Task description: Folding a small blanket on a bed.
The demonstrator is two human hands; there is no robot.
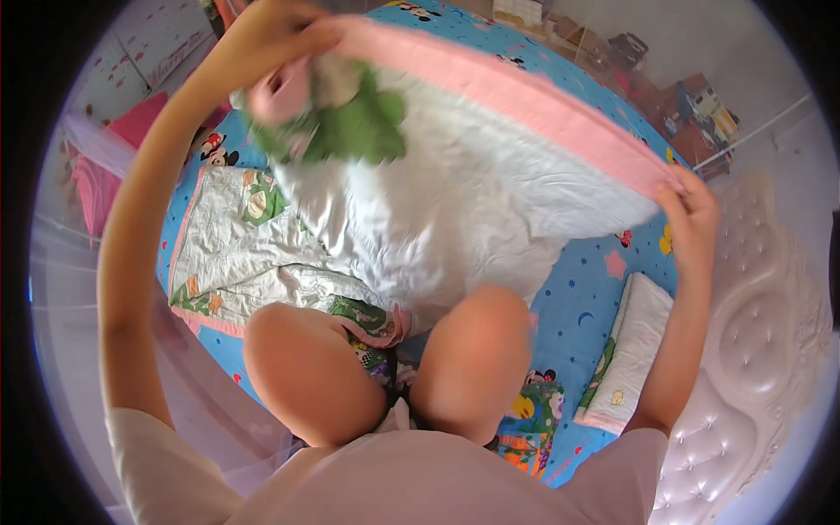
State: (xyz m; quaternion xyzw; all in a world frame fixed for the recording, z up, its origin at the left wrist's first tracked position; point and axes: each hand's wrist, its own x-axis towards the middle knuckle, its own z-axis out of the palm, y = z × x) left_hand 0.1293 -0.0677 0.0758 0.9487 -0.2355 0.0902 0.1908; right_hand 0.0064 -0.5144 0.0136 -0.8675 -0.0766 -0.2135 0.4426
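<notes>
Stretched between my hands is the pink-bordered edge of a white quilt (420, 210). My left hand (289, 39) grips one end of that border, at the far left. At the right, my right hand (689, 207) pinches the other end. Green leaf shapes and a pink patch, blurred, hang below my left hand. The quilt's body slopes down towards my knees, and its left part lies wrinkled on a blue bed sheet (581, 282) with cartoon mouse figures. Part of its patterned edge is bunched between my knees.
A folded white cloth (630, 354) with a green pattern lies on the right, near a tufted headboard (748, 341). By my right thigh is a colourful printed cloth (535, 426). Sheer netting (197, 387) hangs at the left. Several small objects stand on a wooden surface (695, 98) beyond the bed.
</notes>
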